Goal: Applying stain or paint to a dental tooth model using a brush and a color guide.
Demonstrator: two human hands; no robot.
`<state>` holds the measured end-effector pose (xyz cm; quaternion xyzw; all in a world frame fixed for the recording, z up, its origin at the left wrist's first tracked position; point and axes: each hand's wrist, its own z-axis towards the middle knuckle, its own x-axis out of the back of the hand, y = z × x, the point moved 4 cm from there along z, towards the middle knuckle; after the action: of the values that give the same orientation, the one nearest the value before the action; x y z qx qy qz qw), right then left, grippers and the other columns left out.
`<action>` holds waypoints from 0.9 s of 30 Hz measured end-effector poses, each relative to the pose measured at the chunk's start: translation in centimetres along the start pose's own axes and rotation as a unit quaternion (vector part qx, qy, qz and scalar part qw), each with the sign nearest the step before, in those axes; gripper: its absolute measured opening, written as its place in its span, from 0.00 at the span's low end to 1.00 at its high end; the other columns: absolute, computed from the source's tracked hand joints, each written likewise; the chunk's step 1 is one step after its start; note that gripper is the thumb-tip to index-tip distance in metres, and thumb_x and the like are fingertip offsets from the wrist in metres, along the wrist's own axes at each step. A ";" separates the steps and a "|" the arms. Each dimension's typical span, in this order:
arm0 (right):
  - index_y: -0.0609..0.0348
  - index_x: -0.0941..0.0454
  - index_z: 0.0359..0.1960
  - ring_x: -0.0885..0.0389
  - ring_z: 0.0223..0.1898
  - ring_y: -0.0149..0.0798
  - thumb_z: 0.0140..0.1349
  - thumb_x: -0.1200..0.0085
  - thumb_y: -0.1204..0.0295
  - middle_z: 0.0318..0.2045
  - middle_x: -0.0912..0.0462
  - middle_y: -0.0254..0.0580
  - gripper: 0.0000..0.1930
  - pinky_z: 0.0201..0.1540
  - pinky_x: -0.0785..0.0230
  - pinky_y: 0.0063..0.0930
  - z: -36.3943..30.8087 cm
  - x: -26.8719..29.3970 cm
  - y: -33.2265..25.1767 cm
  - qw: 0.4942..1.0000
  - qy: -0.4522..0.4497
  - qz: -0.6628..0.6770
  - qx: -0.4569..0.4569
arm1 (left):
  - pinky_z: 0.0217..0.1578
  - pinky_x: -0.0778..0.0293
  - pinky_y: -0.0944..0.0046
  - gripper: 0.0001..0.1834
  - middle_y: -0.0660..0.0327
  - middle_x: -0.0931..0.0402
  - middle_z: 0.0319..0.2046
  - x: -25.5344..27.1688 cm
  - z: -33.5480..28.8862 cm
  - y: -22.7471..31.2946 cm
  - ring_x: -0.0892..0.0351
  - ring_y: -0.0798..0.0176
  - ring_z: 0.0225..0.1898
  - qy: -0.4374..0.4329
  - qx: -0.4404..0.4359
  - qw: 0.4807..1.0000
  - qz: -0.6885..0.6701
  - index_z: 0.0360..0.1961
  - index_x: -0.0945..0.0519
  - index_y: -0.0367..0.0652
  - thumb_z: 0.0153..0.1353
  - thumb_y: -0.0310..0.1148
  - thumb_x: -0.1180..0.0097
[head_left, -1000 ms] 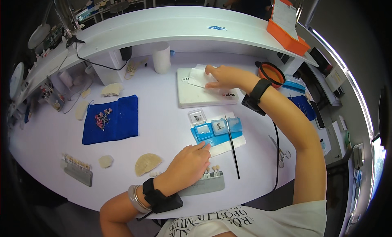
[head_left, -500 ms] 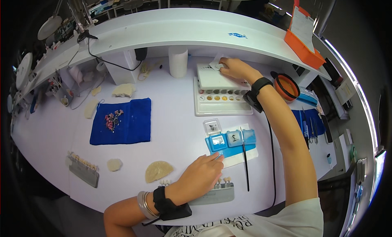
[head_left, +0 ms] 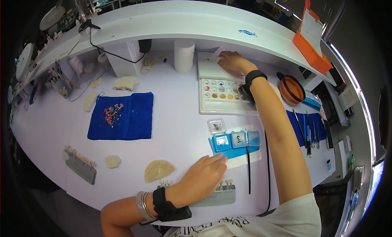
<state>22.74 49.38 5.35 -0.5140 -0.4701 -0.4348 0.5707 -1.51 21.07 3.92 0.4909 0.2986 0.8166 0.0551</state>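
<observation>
The right hand (head_left: 229, 60) now reaches further behind the white palette (head_left: 226, 99), its fingers pinched on a small white sheet (head_left: 215, 57) at the palette's far edge; a moment ago it lay nearer over the wells, so the sheet looks freshly picked up or being set aside. The left hand (head_left: 203, 177) stays flat on the desk (head_left: 175, 126), fingers spread and holding nothing, in front of the palette beside the blue trays (head_left: 232, 141). A thin black brush (head_left: 248, 159) lies just right of those trays.
</observation>
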 end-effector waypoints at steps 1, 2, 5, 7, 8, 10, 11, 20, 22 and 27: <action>0.54 0.31 0.51 0.30 0.50 0.52 0.55 0.54 0.58 0.50 0.29 0.51 0.23 0.54 0.39 0.37 0.0 0.0 0.0 1.000 -0.017 0.007 -0.008 | 0.45 0.33 0.57 0.10 0.48 0.27 0.44 0.1 0.0 0.0 0.31 0.50 0.51 0.011 -0.005 1.000 0.004 0.31 0.27 0.33 0.49 0.27 0.44; 0.53 0.32 0.52 0.31 0.52 0.52 0.55 0.54 0.58 0.51 0.30 0.51 0.23 0.55 0.39 0.38 -0.1 0.1 -0.1 0.999 -0.028 0.013 -0.017 | 0.45 0.33 0.57 0.09 0.48 0.27 0.44 -0.1 0.0 0.0 0.31 0.50 0.51 0.000 0.003 1.000 0.002 0.31 0.27 0.33 0.49 0.27 0.44; 0.53 0.32 0.52 0.31 0.51 0.52 0.54 0.52 0.57 0.49 0.29 0.53 0.24 0.54 0.39 0.39 -0.7 0.7 -0.6 0.999 -0.027 0.024 -0.025 | 0.46 0.33 0.57 0.09 0.48 0.27 0.45 -0.1 0.1 0.0 0.31 0.50 0.51 -0.001 0.006 1.000 0.002 0.31 0.26 0.33 0.49 0.27 0.44; 0.54 0.34 0.53 0.31 0.52 0.52 0.53 0.51 0.55 0.50 0.29 0.55 0.27 0.54 0.39 0.38 -1.4 1.2 -0.9 0.997 -0.018 0.040 -0.060 | 0.46 0.33 0.57 0.09 0.49 0.27 0.45 0.0 0.1 0.0 0.31 0.51 0.51 0.001 0.003 1.000 0.001 0.31 0.26 0.33 0.49 0.26 0.44; 0.54 0.34 0.54 0.31 0.53 0.52 0.52 0.50 0.54 0.50 0.29 0.56 0.29 0.54 0.38 0.38 -1.9 1.5 -0.9 0.995 -0.015 0.048 -0.084 | 0.46 0.33 0.57 0.09 0.49 0.27 0.45 0.0 0.0 0.0 0.31 0.51 0.51 -0.004 0.009 1.000 -0.006 0.31 0.26 0.34 0.49 0.26 0.44; 0.54 0.36 0.56 0.31 0.53 0.52 0.51 0.48 0.51 0.49 0.29 0.58 0.32 0.54 0.39 0.37 -3.1 2.7 -1.3 0.997 0.016 0.028 -0.075 | 0.47 0.33 0.57 0.08 0.49 0.26 0.44 0.0 0.0 -0.1 0.31 0.51 0.51 -0.001 0.016 1.000 -0.016 0.31 0.26 0.34 0.49 0.26 0.44; 0.54 0.37 0.56 0.31 0.53 0.52 0.50 0.46 0.50 0.49 0.29 0.58 0.34 0.54 0.39 0.37 -3.9 3.2 -1.5 0.996 0.029 0.015 -0.078 | 0.47 0.33 0.57 0.08 0.49 0.26 0.44 0.1 0.1 -0.1 0.31 0.51 0.51 0.003 0.022 0.999 -0.035 0.31 0.26 0.35 0.49 0.26 0.44; 0.59 0.33 0.51 0.23 0.32 0.45 0.54 0.48 0.54 0.30 0.22 0.49 0.27 0.34 0.32 0.33 -19.7 10.2 -2.3 0.998 0.037 -0.018 -0.041 | 0.43 0.30 0.61 0.09 0.53 0.23 0.38 2.8 0.8 1.9 0.24 0.53 0.42 0.029 0.096 0.986 -0.135 0.35 0.24 0.38 0.51 0.27 0.45; 0.59 0.29 0.46 0.25 0.27 0.38 0.55 0.49 0.58 0.24 0.24 0.44 0.21 0.30 0.34 0.29 -26.0 11.6 -2.4 0.998 -0.013 -0.033 -0.054 | 0.40 0.29 0.63 0.09 0.53 0.22 0.36 4.3 0.1 3.8 0.23 0.54 0.39 0.019 0.092 0.981 -0.171 0.35 0.23 0.37 0.51 0.25 0.46; 0.60 0.27 0.35 0.25 0.30 0.41 0.55 0.49 0.68 0.24 0.24 0.44 0.10 0.32 0.35 0.31 -41.3 10.9 -2.6 0.992 -0.047 0.034 -0.110 | 0.36 0.28 0.66 0.10 0.54 0.21 0.32 6.9 -3.8 8.2 0.22 0.57 0.33 0.048 0.030 0.973 -0.225 0.34 0.22 0.36 0.48 0.23 0.44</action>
<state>25.90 7.90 15.30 -0.6095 -0.4281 -0.4390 0.5025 -6.54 15.40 12.40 0.3723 0.4285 0.7965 0.2080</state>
